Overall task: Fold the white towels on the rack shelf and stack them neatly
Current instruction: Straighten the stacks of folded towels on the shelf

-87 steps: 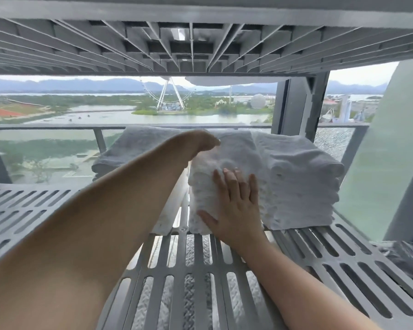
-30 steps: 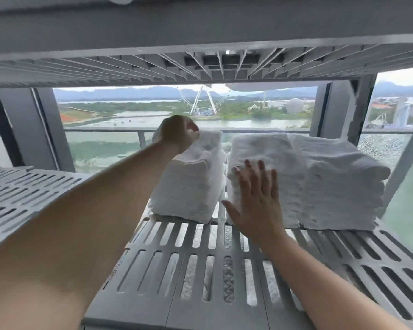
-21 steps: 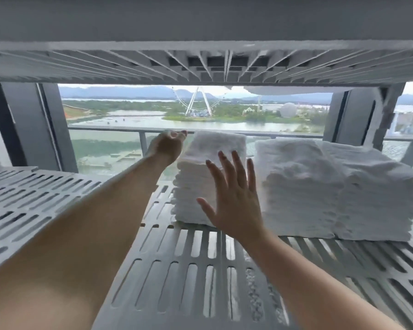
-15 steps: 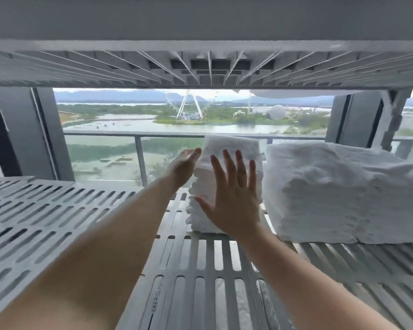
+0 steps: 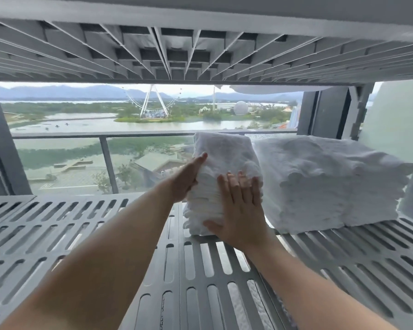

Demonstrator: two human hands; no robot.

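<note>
- Two hands on one narrow stack of folded towels (image 5: 227, 156): left hand (image 5: 188, 178) laid flat against its left side, right hand (image 5: 240, 206) spread flat over its front face. Fingers straight on both, pressing, nothing gripped.
- Stack upright toward the back of the slatted rack shelf (image 5: 141, 246), just left of a wider block of folded towels (image 5: 332, 184), with a slim gap between the two.
- Step in hand, as judged: squaring and straightening the stack, with folding apparently finished for these pieces.
- Next move, probably: even pressure from side and front to bring it into line with the wider block, front faces flush, and gentle enough not to tip or fan out the soft layers.
- Overhead: ribbed underside of the upper shelf (image 5: 200, 51), leaving little room to lift. White cloth edge (image 5: 272, 90) hanging below it at the back, kind unclear.
- Behind: glass with a railing (image 5: 100, 135), water and a big wheel (image 5: 153, 103) beyond, and a grey post (image 5: 324, 113) at back right.
- Possible snag: open slots in the shelf, likely to catch a loose corner.
</note>
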